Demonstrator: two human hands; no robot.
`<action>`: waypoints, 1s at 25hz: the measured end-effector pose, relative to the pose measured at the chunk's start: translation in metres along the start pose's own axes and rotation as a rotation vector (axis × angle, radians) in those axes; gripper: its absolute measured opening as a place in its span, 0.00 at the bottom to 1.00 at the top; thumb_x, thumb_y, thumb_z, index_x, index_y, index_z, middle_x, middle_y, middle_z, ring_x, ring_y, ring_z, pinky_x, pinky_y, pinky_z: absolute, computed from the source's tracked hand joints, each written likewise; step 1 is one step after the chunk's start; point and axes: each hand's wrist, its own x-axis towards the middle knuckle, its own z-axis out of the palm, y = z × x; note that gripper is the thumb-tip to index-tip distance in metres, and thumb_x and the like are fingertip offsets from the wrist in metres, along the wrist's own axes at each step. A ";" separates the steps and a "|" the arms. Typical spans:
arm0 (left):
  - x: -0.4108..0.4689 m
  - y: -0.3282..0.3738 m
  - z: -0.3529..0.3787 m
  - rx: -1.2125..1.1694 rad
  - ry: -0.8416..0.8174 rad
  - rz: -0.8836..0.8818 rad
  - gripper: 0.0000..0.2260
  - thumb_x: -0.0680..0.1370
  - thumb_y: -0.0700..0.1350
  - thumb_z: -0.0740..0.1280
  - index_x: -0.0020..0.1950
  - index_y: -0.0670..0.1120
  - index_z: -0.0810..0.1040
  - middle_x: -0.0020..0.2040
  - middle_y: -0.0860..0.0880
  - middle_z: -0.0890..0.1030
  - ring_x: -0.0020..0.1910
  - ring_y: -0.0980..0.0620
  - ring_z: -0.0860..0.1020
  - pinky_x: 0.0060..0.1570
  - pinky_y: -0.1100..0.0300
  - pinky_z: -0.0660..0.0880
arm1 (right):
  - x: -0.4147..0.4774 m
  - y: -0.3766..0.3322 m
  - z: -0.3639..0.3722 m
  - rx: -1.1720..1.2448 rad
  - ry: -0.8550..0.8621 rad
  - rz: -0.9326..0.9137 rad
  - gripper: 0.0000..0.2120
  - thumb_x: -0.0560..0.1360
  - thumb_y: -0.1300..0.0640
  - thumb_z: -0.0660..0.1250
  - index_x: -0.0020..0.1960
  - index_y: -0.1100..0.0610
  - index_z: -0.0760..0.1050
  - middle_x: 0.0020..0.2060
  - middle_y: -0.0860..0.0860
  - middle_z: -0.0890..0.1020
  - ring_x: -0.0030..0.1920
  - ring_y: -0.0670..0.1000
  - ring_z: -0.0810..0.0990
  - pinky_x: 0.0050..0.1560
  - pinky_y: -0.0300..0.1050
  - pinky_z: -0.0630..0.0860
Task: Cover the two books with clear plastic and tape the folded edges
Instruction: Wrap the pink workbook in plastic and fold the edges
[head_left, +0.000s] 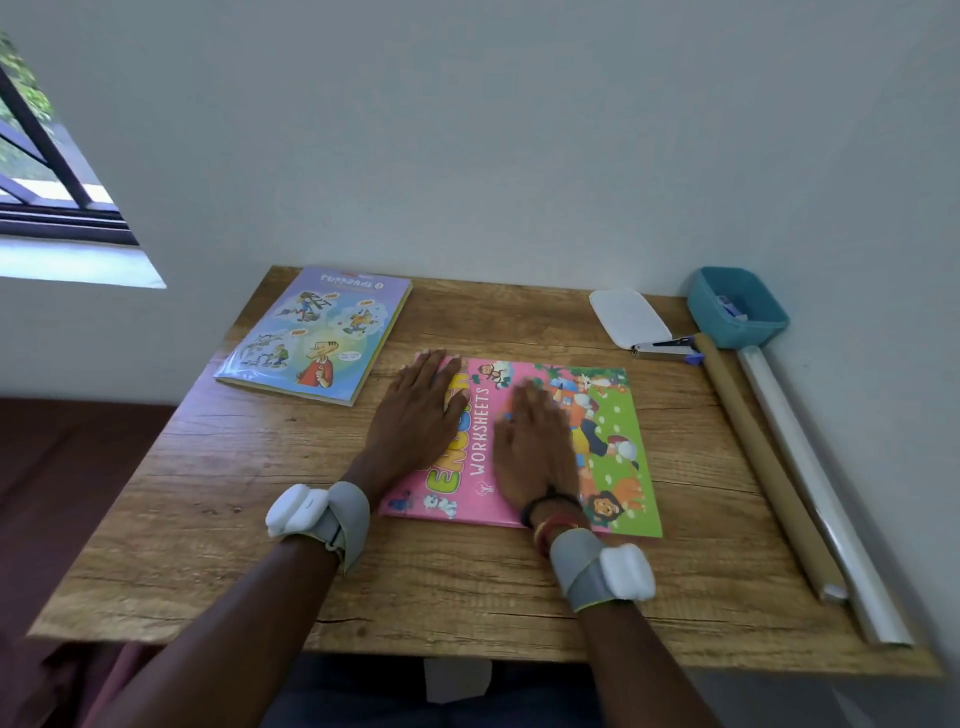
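Wood table (208, 545) under it all. Beyond & to the right of right hand (535, 441): white pad (626, 317), stapler (665, 349) at its near corner, blue basket (737, 306) w/ small bits inside, brown roll (763, 467) further right. Window (47, 171) far up-left of left hand (415, 410).

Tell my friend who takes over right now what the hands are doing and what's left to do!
Left hand and right hand: both flat, pressing the pink worksheets book.
Blue comic book: far left corner, looks already plastic-wrapped.
Plastic roll: lying along the right edge of the table.
Left: I cannot tell whether the pink book is covered; check it, then tape its folds.
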 end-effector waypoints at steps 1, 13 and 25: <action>0.000 0.001 0.000 0.000 0.003 0.005 0.31 0.78 0.60 0.45 0.76 0.46 0.64 0.77 0.45 0.64 0.77 0.45 0.59 0.75 0.47 0.58 | -0.002 0.025 -0.008 -0.017 0.029 0.069 0.29 0.79 0.49 0.44 0.77 0.60 0.55 0.76 0.56 0.59 0.76 0.56 0.56 0.76 0.51 0.49; 0.017 0.032 -0.009 0.179 0.085 0.176 0.22 0.81 0.51 0.52 0.67 0.41 0.75 0.69 0.41 0.74 0.71 0.41 0.69 0.70 0.38 0.62 | 0.018 0.026 -0.027 -0.123 0.031 -0.013 0.27 0.79 0.51 0.43 0.77 0.56 0.57 0.76 0.55 0.59 0.77 0.57 0.54 0.76 0.57 0.48; 0.026 0.002 0.011 0.045 0.007 0.158 0.25 0.82 0.56 0.46 0.75 0.49 0.67 0.75 0.45 0.68 0.75 0.46 0.63 0.75 0.49 0.58 | 0.048 0.078 -0.021 -0.127 0.023 0.089 0.27 0.82 0.46 0.44 0.77 0.56 0.56 0.76 0.53 0.59 0.77 0.53 0.53 0.76 0.52 0.49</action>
